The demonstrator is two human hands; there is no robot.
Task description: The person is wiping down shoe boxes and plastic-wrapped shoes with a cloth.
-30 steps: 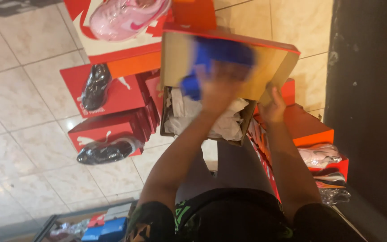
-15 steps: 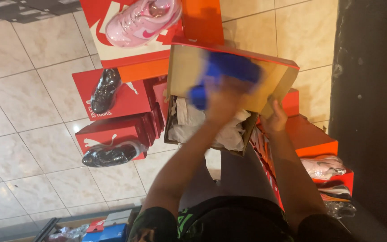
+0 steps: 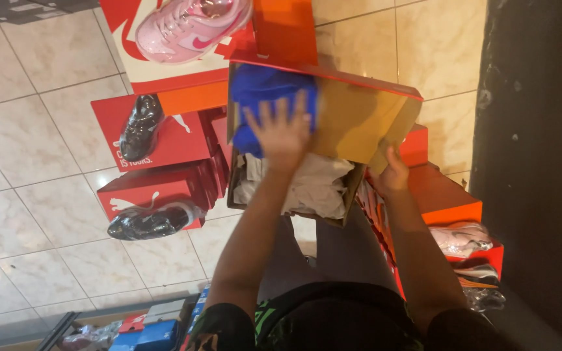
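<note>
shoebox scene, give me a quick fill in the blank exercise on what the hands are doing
1. The left hand presses a ____ cloth against the inside of the open lid.
2. The right hand grips the lid's ____ edge.
3. Inside the shoebox lies crumpled ____ paper.
4. The shoe on the box at the top is ____.

Missing words: blue; right; white; pink
</note>
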